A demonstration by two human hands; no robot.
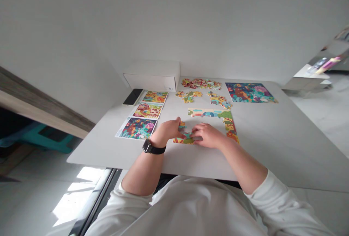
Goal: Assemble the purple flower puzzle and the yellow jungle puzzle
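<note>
A partly joined jigsaw puzzle (231, 121) lies before me, its top, right side and lower left edge laid out around a bare middle. My left hand (172, 129) rests at the lower left corner of it, thumb and fingers apart, touching the joined pieces (182, 141) there. Along the bottom edge, my right hand (205, 135) has its fingers bent around a puzzle piece (191, 136), mostly hidden by the fingertips. A black watch (154, 147) is on my left wrist.
Loose pieces lie in two groups, left (188, 96) and right (219, 100), beyond the puzzle. Behind them is a reddish pile (201, 83). A finished dark puzzle (251, 92) lies at right. A picture sheet (147, 111), phone (133, 97) and white box (152, 76) stand left.
</note>
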